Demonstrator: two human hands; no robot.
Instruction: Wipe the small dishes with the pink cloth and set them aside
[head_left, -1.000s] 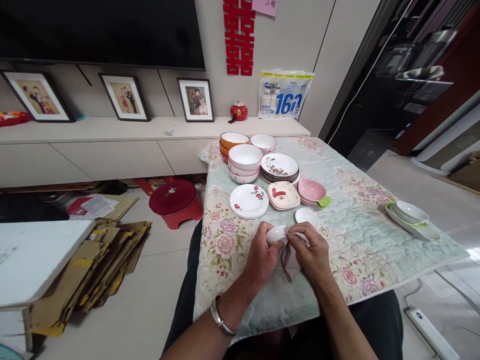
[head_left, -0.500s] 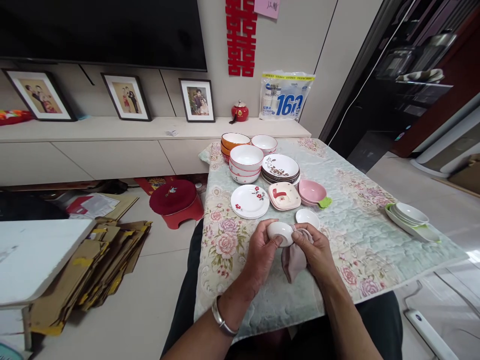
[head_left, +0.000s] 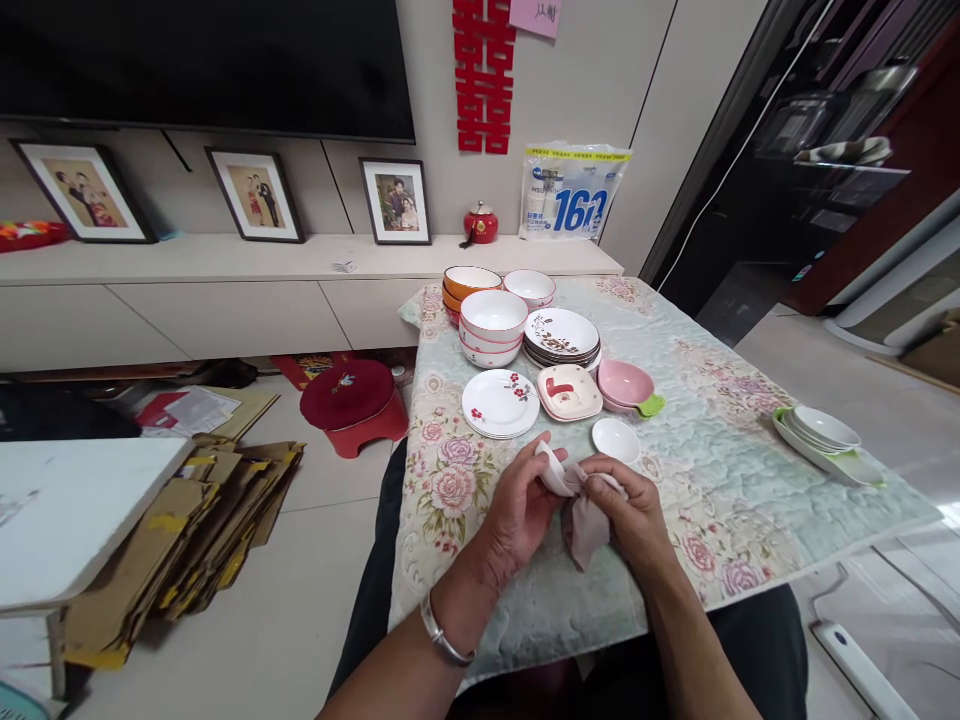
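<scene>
My left hand (head_left: 523, 497) grips a small white dish (head_left: 553, 472) by its edge, tilted steeply above the near part of the table. Bunched in my right hand (head_left: 626, 505) is a greyish-pink cloth (head_left: 587, 527), pressed against the dish's right side and hanging below. Just beyond my hands lies another small white dish (head_left: 616, 441). Behind it are a square cream plate with a red design (head_left: 570, 391), pink bowls (head_left: 625, 383) with a green handle, and white plates with red flowers (head_left: 500, 402).
Stacked white bowls (head_left: 493, 318), orange bowls (head_left: 471, 281) and brown-patterned plates (head_left: 561, 333) stand farther back on the flowered tablecloth (head_left: 457, 480). Small dishes on a green-edged tray (head_left: 825, 440) sit at the right. A red stool (head_left: 352, 405) and flattened cardboard (head_left: 187, 530) are on the left.
The white dish has turned from showing its rounded underside to standing nearly on edge. My right hand has kept the cloth against it, and my left fingers have shifted around it.
</scene>
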